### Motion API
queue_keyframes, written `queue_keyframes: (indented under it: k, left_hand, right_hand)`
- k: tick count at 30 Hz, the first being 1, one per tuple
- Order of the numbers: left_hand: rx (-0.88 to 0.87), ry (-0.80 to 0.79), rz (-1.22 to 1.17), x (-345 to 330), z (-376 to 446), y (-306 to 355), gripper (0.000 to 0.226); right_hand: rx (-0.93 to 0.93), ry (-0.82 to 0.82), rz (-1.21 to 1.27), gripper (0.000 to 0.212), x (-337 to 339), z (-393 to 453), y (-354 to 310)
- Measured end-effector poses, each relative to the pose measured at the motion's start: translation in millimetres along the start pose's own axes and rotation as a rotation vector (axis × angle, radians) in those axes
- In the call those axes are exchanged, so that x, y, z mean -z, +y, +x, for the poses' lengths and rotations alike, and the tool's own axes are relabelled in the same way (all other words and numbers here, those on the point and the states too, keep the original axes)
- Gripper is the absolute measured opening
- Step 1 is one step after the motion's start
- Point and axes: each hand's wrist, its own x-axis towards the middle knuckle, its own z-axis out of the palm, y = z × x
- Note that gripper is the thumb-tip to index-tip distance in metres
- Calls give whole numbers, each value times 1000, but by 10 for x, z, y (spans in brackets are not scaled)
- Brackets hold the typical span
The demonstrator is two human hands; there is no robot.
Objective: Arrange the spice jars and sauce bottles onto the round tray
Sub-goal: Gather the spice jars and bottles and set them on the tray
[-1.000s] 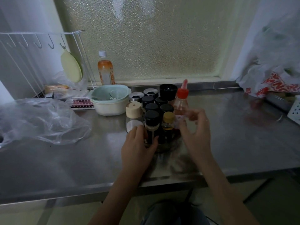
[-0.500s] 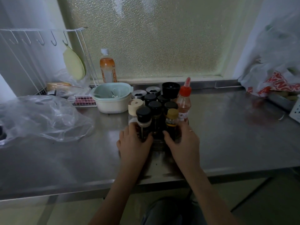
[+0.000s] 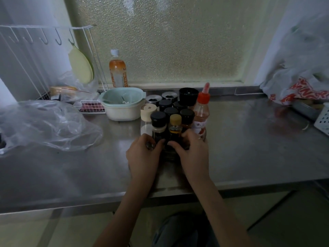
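Observation:
Several spice jars and bottles stand packed together on the steel counter: a black-capped jar [image 3: 158, 124] at the front, a yellow-capped bottle [image 3: 175, 124] beside it, a beige-capped jar [image 3: 148, 114] at the left, and a red-capped sauce bottle [image 3: 201, 111] at the right. The round tray [image 3: 169, 154] beneath them shows only as a dark rim between my hands. My left hand [image 3: 144, 155] wraps the front left of the cluster, fingers against the black-capped jar. On the front right, my right hand [image 3: 193, 154] is cupped around the tray's edge.
A mint and cream bowl [image 3: 122, 106] sits just left of the jars. A clear plastic bag [image 3: 44, 125] lies at the far left, a white wire rack [image 3: 44, 68] and an orange drink bottle [image 3: 117, 70] behind. Bags [image 3: 300, 82] and a white basket [image 3: 323, 118] crowd the right.
My right hand came down from beside the red-capped bottle to the cluster's front right. Both hands closed in around the front jars and tray edge.

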Motion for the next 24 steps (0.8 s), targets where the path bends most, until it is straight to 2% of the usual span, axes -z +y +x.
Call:
queue_keyframes:
  k: [5, 10, 15, 18, 21, 24]
  left_hand:
    - [-8, 4, -49, 17, -13, 25, 23]
    - [-74, -1, 8, -3, -18, 34, 19]
    - [-45, -41, -23, -13, 20, 9, 16]
    - [-27, -73, -52, -10, 12, -24, 10]
    - [-18, -45, -84, 21, -9, -14, 14]
    - [-90, -9, -65, 37, -18, 8, 14]
  right_hand:
    - [-132, 84, -34, 35, -114, -34, -6]
    - [-134, 73, 11, 33, -113, -42, -4]
    - [-139, 5, -27, 35, -126, -71, -16]
    - [-150, 24, 57, 35, -89, -107, -2]
    - [-167, 30, 138, 34, -57, -137, 14]
    - [-152, 25, 68, 29, -65, -149, 27]
